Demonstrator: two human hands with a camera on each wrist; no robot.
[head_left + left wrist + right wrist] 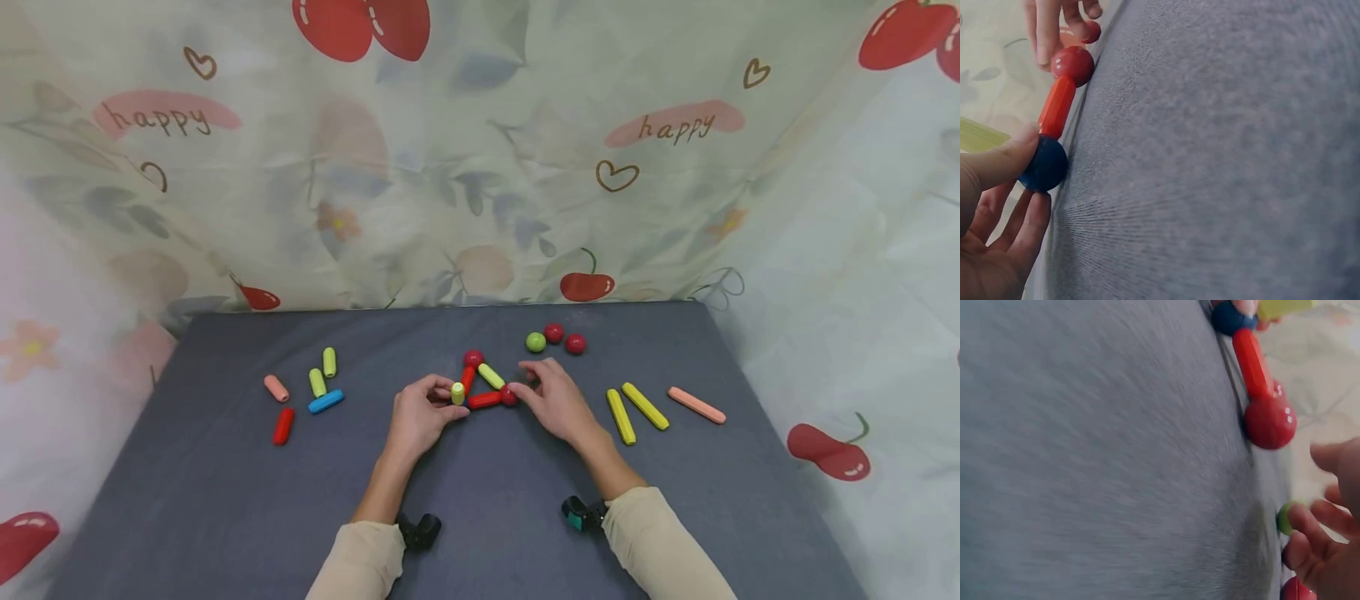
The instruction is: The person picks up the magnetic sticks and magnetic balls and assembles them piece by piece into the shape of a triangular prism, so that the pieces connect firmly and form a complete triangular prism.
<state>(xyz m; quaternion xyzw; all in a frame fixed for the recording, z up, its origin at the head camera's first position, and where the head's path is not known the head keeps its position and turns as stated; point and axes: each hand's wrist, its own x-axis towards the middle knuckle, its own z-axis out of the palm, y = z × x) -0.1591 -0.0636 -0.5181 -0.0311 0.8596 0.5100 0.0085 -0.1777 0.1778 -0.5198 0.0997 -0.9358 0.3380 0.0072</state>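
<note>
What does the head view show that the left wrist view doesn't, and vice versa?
Only the head view: the loose blue stick, two long yellow sticks and the green ball.
Only the left wrist view: the broad side of the blue ball in the left hand's grip, mostly hidden in the head view.
Both: the two hands, and a red stick joined to a red ball.

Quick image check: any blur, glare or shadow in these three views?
Head: soft, fairly even light, the front red stick readable; left wrist: small highlights on the red ball, grey cloth soft toward the right; right wrist: cloth smeared and streaky, bright specks on the red ball, dim shadow beside the right hand.
</note>
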